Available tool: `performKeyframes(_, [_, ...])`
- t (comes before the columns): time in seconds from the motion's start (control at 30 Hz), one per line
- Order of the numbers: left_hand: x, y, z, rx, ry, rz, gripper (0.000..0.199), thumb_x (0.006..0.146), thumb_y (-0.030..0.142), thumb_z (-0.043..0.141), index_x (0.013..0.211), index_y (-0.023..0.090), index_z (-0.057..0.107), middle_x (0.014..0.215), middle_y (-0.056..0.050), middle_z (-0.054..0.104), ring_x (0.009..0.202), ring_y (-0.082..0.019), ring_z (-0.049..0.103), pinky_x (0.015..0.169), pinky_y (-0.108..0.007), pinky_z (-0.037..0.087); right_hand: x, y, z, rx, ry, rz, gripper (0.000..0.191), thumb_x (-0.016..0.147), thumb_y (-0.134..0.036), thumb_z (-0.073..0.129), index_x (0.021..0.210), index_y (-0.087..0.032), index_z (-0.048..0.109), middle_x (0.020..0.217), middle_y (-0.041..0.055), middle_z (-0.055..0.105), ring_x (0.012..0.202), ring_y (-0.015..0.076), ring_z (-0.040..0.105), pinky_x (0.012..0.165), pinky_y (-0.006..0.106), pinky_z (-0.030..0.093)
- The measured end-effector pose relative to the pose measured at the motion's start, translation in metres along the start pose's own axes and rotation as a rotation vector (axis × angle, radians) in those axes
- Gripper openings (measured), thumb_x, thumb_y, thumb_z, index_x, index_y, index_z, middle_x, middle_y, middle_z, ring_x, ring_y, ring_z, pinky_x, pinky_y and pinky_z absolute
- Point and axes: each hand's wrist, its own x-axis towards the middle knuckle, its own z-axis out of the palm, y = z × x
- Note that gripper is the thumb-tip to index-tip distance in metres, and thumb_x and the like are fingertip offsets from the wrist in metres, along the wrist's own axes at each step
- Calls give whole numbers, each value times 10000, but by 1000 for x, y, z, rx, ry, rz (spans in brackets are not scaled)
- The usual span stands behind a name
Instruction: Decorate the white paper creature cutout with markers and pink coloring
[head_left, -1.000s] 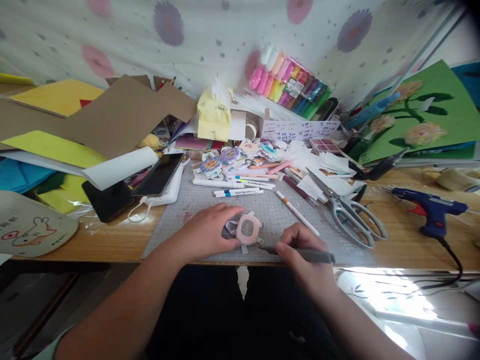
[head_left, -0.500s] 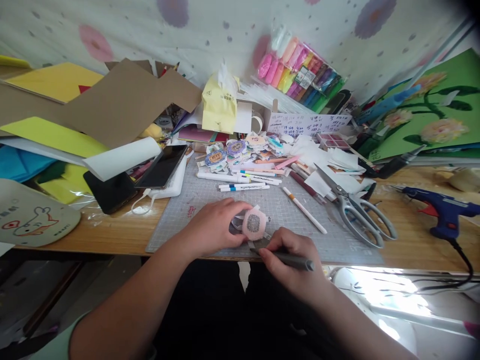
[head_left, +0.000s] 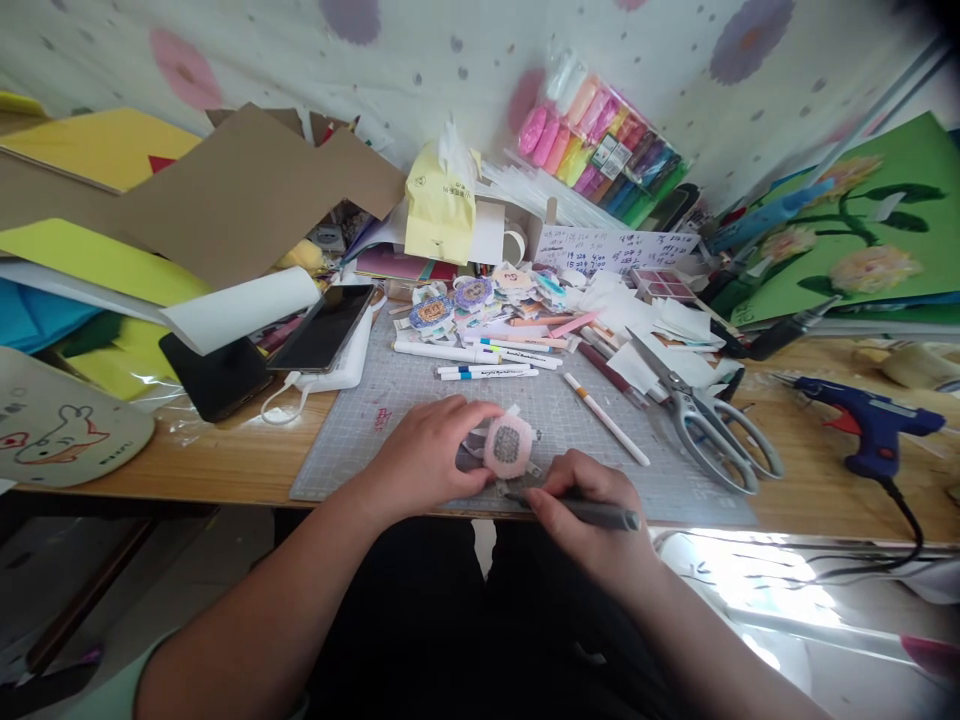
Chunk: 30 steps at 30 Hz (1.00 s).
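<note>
Between the thumb and fingers of my left hand (head_left: 429, 455) is a small pink paper piece (head_left: 510, 446) with a grey patterned centre and pale tabs round its edge. It is held tilted up just above the grey cutting mat (head_left: 345, 450), near the front edge. My right hand (head_left: 592, 510) is closed round a dark grey marker (head_left: 609, 515), its tip pointing left, close beneath the pink piece. Whether the tip touches the piece I cannot tell. Several white markers (head_left: 487, 371) and one orange-banded marker (head_left: 606, 418) lie on the mat beyond my hands.
Large scissors (head_left: 716, 430) rest on the mat's right side, with a blue glue gun (head_left: 874, 420) farther right. Decorated paper pieces (head_left: 472, 294) and scraps are heaped behind. Phones (head_left: 322, 328) and coloured paper lie left. A yellow tissue pack (head_left: 440, 210) stands at the back.
My right hand and the marker have shifted slightly to the right. The left hand and the pink paper piece stay nearly in place. The view has moved a little.
</note>
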Motion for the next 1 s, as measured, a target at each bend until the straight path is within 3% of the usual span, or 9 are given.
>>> performKeyframes(1.0, [-1, -4, 4, 0, 10, 20, 529, 686, 257, 700, 1193, 284, 552, 1157, -8, 645, 1069, -257, 584, 921, -389, 424, -1, 2, 1, -12, 37, 79, 233, 771, -275, 636, 594, -208, 499, 508, -33, 520, 461, 113, 469, 444, 223, 375])
